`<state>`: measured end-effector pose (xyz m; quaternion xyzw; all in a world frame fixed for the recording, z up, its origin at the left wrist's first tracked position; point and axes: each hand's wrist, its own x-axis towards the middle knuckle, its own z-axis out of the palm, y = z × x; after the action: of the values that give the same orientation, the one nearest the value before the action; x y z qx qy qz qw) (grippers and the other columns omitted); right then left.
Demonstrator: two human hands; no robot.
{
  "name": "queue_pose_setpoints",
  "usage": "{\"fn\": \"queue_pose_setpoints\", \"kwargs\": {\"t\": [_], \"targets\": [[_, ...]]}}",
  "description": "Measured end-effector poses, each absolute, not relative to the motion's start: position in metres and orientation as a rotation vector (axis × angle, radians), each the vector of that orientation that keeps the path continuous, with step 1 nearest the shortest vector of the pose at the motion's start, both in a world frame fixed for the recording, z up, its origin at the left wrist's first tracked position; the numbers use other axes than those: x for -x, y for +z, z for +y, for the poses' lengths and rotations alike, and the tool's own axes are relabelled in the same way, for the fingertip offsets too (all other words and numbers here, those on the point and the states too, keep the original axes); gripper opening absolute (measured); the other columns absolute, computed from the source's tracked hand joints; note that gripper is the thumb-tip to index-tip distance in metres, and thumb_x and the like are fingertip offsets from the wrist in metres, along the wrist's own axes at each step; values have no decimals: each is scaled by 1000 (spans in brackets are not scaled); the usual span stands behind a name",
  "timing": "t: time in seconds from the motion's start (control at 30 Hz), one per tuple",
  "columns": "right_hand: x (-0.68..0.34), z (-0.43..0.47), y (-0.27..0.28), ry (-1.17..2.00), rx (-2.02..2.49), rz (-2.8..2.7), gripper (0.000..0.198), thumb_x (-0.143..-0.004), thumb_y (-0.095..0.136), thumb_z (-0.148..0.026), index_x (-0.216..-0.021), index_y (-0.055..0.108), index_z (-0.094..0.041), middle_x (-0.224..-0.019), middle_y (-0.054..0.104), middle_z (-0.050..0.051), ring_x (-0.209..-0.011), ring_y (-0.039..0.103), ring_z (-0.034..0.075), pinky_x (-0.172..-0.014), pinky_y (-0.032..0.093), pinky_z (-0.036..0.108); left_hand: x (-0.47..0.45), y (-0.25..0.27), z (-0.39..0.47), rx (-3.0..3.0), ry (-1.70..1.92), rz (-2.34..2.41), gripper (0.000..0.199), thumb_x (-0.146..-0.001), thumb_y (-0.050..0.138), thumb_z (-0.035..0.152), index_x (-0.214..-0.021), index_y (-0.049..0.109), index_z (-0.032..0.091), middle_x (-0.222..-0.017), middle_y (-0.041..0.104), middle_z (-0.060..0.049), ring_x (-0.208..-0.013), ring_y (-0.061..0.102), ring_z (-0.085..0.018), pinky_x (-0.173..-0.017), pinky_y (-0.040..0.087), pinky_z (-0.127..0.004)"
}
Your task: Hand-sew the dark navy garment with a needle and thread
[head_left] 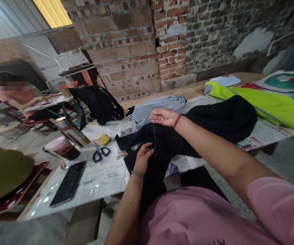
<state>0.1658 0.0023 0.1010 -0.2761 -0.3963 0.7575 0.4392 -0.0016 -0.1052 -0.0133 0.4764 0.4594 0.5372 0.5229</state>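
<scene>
A dark garment (166, 144) lies across the near edge of the table and hangs toward my lap. My left hand (145, 154), with a green bead bracelet at the wrist, pinches its cloth between thumb and fingers. Above and slightly to the right, my right hand (164, 116) is raised with the fingertips together, drawing a fine thread (154, 134). That thread runs taut down to the cloth beside my left hand. Whether a needle is in the right fingertips is too small to tell. Blue-handled scissors (101, 154) lie left of the garment.
A phone (68, 183), a lidded cup (63, 148), a steel flask (71, 132) and a yellow item (104, 139) stand or lie leftward. Behind are a black bag (99, 105) and grey-blue cloth (147, 110). An iron (286, 81) rests right, near a neon vest (259, 103). Someone sits far left.
</scene>
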Motion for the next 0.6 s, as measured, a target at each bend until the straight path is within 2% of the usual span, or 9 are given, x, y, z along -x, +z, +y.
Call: {"fn": "queue_pose_setpoints", "kwargs": {"t": [0.2,0.33,0.43,0.5,0.6], "targets": [[-170,13,105,1771,671,-892,13,-85,38,-7,-76,43,-14,-59,58,0,-61,63,12,-65,52,30,2,-11,-105,-1137,1298,1103,30,-57,64,16,-87,64,19,-70,56,2,-68,51,-10,-62,39,-19],[-168,-7,92,1626,718,-953,12,-85,38,-9,-76,43,-16,-59,56,-2,-54,61,10,-57,52,25,5,-14,-103,-1121,1304,1094,22,-53,62,12,-74,66,18,-66,57,3,-64,50,-9,-59,38,-19],[-165,-41,73,1482,792,-1144,4,-84,41,-21,-82,45,-19,-58,54,-5,-40,53,7,-41,43,18,6,-17,-103,-1064,1326,1129,16,-51,66,16,-67,65,18,-60,56,3,-57,49,-9,-56,39,-21],[-162,-70,56,1362,864,-1326,9,-82,43,-27,-84,47,-19,-53,51,-7,-32,45,5,-33,33,14,6,-19,-103,-1068,1335,1143,16,-51,69,18,-66,64,17,-60,57,3,-57,50,-10,-56,39,-21],[-158,-110,31,1269,998,-1603,17,-81,41,-32,-83,52,-19,-46,45,-8,-30,38,4,-32,27,15,6,-20,-103,-1122,1343,1165,15,-52,69,20,-66,64,17,-60,57,3,-57,50,-10,-55,39,-21]]}}
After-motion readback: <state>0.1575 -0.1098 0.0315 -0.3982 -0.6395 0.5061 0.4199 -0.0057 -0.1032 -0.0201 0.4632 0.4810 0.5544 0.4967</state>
